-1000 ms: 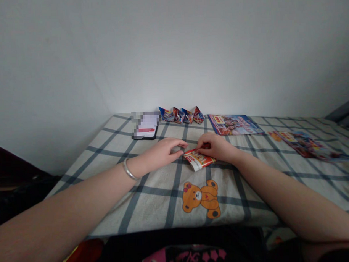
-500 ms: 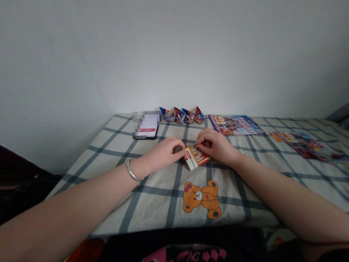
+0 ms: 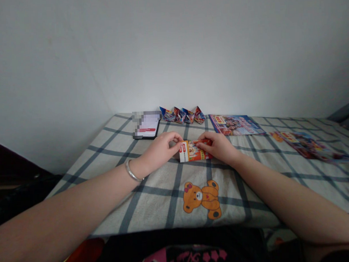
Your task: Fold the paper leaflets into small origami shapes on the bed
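A small folded piece of printed paper [image 3: 192, 151], red, yellow and white, is between my two hands just above the checked cloth. My left hand [image 3: 165, 148] pinches its left end between thumb and finger. The thumb and fingers of my right hand [image 3: 216, 144] grip its right part and cover that end. The paper's printed long side faces me, and its left end is white with red marks. Below it, the cloth bears an orange teddy bear print [image 3: 201, 200].
A phone [image 3: 147, 124] with a lit screen lies at the back left. Beside it stand folded paper shapes [image 3: 182, 114] against the wall. Printed leaflets lie at the back right: one leaflet [image 3: 237, 124] by the wall, another leaflet [image 3: 312, 145] farther right. The checked cloth [image 3: 154, 208] covers the table.
The folded paper has turned to lie nearly level and shows more of its length. My left hand has shifted slightly left and up; my right hand has moved a little down.
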Action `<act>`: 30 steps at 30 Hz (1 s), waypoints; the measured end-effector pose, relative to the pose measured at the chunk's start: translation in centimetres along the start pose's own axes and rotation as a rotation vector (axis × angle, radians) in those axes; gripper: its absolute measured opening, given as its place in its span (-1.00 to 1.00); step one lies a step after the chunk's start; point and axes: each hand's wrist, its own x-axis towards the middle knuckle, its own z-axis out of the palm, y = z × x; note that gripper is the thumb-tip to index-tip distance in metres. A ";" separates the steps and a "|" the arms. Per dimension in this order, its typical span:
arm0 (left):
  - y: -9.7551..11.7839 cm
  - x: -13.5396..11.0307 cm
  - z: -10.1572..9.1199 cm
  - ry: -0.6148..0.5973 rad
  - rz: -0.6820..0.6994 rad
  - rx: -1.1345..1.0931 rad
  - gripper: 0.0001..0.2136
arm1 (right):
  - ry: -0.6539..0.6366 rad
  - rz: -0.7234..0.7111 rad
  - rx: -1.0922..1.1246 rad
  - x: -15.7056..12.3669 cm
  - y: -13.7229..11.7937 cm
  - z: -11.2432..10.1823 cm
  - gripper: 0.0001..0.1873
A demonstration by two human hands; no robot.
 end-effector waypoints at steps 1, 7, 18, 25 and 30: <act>-0.2 0.0 0.1 -0.003 -0.010 -0.049 -0.89 | 0.018 -0.001 0.001 0.0 -0.1 0.0 -0.90; -0.9 0.1 0.2 -0.007 -0.050 -0.012 -0.85 | 0.090 -0.008 0.054 0.0 -0.2 0.0 -0.92; 0.3 -0.1 -0.4 0.082 0.052 0.060 -0.87 | 0.077 0.004 0.027 0.0 -0.2 0.1 -0.90; -0.3 0.1 -0.7 0.092 0.089 0.115 -0.90 | 0.034 0.058 -0.006 -0.1 0.1 -0.4 -0.80; -0.1 0.2 -1.0 0.120 0.073 0.122 -0.90 | -0.001 0.113 0.033 -0.1 0.7 -0.4 -0.80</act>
